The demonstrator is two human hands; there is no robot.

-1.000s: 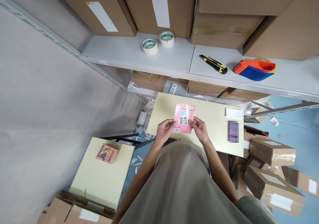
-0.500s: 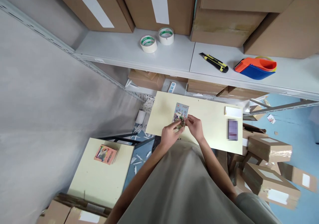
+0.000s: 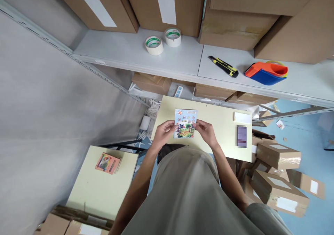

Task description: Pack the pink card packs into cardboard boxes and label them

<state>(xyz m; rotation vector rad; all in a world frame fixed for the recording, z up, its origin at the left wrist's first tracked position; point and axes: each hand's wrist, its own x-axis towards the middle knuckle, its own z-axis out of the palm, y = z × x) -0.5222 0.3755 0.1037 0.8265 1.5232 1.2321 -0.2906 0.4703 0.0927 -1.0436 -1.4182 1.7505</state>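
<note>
A light-blue picture booklet with a colourful cartoon scene on its cover is held over the cream table, its front facing up. My left hand pinches the booklet's left edge between thumb and fingers. On the opposite edge, my right hand grips it the same way. The cover lies flat and fully in sight between both hands.
A purple blurred item and a white box lie at the table's right. Pink booklets rest on the side table. Tape rolls, a utility knife and a tape dispenser sit on the shelf. Cartons crowd the right floor.
The booklet, formerly angled and partly covered by my fingers, is now squared up with its whole cover showing. My left hand has moved left to its edge; the hands are farther apart.
</note>
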